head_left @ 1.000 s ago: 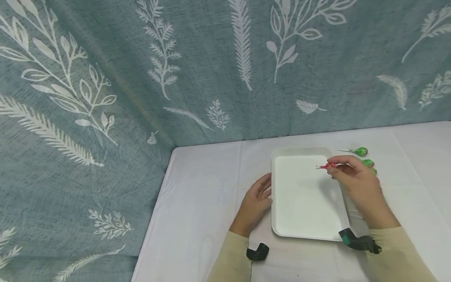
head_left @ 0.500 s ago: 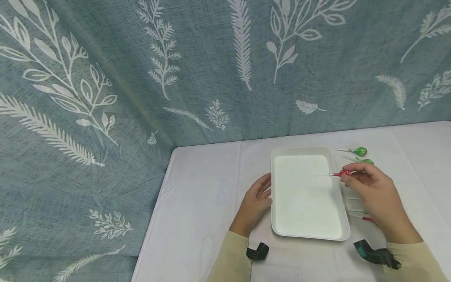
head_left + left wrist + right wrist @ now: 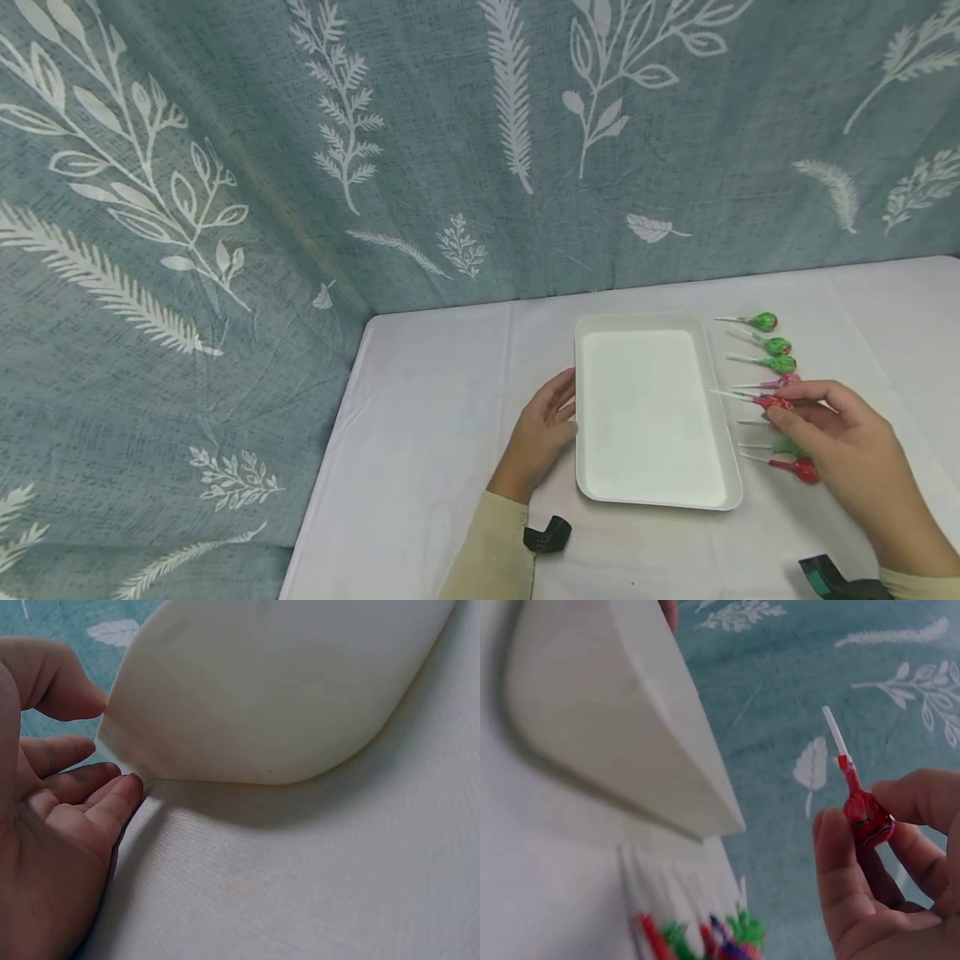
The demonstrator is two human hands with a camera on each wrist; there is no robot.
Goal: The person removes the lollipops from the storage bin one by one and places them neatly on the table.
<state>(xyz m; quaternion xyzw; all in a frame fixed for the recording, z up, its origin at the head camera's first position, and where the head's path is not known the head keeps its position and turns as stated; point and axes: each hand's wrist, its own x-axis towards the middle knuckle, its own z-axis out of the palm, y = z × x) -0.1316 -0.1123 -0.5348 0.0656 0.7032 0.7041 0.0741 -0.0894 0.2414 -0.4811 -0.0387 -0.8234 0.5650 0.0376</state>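
Note:
A red-wrapped lollipop [image 3: 772,402] is pinched by its candy head between the thumb and fingers of my right hand [image 3: 851,446]. Its white stick points left toward the tray's right rim, and in the right wrist view the red lollipop [image 3: 866,819] is held up off the table. A shallow white tray [image 3: 652,417] lies in front of me with nothing in it. My left hand [image 3: 538,437] rests at its left side; in the left wrist view the fingertips [image 3: 129,786] touch the outer wall of the tray [image 3: 262,712], fingers loosely bent.
Right of the tray, several lollipops lie in a column, sticks pointing left: green ones [image 3: 780,364] at the back, a pink one [image 3: 787,381], and a red one [image 3: 806,471] nearest me. My right hand partly hides the middle ones. A leaf-patterned teal curtain [image 3: 450,150] borders the white-covered table [image 3: 420,417].
My right hand has moved right and toward me with the red lollipop, from over the tray to above the lollipop column, uncovering the back ones. The left hand and tray have stayed put.

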